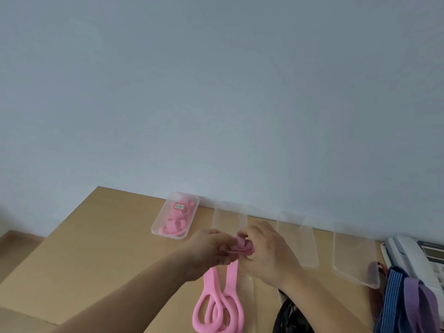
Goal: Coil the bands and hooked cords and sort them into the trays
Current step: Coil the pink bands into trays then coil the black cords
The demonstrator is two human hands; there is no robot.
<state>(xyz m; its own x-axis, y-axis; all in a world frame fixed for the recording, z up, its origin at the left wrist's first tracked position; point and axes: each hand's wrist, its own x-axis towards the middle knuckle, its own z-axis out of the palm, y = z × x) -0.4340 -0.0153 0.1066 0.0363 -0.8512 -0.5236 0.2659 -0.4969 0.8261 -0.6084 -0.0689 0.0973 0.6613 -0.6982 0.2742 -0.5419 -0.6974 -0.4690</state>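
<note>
Pale wall rises behind a wooden desk (96, 248), where the left hand (211, 248) and right hand (266, 251) both pinch the rolled end of a pink band (241, 246) above the desk's middle. Its long tail trails in loops toward the near edge. If either pinch slackens, the springy roll would likely unwind. The looped tail could twist or snag, and the roll may pop open in the part-filled tray (155, 230) at the back edge.

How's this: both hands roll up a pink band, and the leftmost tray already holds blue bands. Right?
No: in the head view the leftmost tray holds pink bands, not blue. The left hand and right hand do roll a pink band.
</note>
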